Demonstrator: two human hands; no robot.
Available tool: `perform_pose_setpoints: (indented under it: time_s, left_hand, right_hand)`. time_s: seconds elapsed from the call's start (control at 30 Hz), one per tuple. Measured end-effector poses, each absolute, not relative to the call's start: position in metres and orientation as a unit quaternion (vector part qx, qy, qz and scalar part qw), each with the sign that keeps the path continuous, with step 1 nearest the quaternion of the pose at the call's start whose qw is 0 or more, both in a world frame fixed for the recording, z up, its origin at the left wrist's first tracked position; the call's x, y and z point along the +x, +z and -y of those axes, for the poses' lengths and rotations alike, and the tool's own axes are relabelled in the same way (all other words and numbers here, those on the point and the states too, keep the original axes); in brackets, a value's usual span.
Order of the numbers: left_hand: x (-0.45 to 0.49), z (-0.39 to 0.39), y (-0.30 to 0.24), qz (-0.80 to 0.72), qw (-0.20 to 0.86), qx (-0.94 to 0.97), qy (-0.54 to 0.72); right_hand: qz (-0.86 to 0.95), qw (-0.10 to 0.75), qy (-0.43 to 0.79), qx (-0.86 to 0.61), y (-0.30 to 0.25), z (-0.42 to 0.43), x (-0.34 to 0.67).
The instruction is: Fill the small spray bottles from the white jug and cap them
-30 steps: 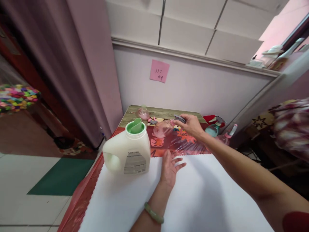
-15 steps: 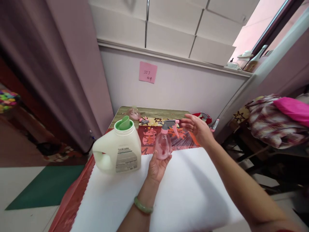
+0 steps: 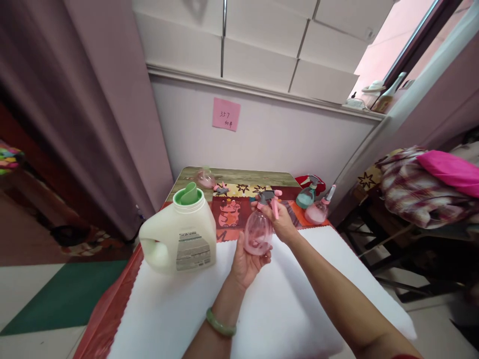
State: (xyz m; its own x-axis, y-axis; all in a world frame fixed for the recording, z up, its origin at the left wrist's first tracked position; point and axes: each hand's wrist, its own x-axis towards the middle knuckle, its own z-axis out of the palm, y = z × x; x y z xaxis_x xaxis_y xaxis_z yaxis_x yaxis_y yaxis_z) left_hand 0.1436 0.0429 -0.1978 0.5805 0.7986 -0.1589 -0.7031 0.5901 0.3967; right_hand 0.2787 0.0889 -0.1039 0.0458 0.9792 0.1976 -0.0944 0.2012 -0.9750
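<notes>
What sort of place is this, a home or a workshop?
Most likely a lived-in room of a home: a detergent jug stands on a small covered table, a heap of clothes lies at the right, and a curtain hangs at the left.

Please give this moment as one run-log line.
left hand: holds pink clear plastic spray bottle; right hand: grips its grey-pink trigger head; white plastic detergent jug: upright
</notes>
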Motion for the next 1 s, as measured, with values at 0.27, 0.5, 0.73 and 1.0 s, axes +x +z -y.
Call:
perform_pose_setpoints:
  time_s: [0.27,0.5,0.73,1.0]
  left_hand:
    - [0.155,-0.036,-0.192,-0.18,0.802,0.212,0.529]
    - [0.163,-0.033,-0.187,-0.249,0.626,0.273,0.687]
    - [0.161,-0.031,-0.19,-0.261,0.67,0.289,0.632]
    - [0.151,-0.039,-0.203,-0.178,0.871,0.239,0.39]
  right_hand:
    - [0.448,0.609,0.473,-0.452,-0.108,-0.09,0.28]
    - [0.405,0.633,0.456,-0.478,-0.105,-0.086,0.272]
    - [0.405,0.6,0.484,-0.492,-0.099,-0.081,0.28]
    - [0.406,0.61,0.473,-0.489,-0.099,-0.08,0.282]
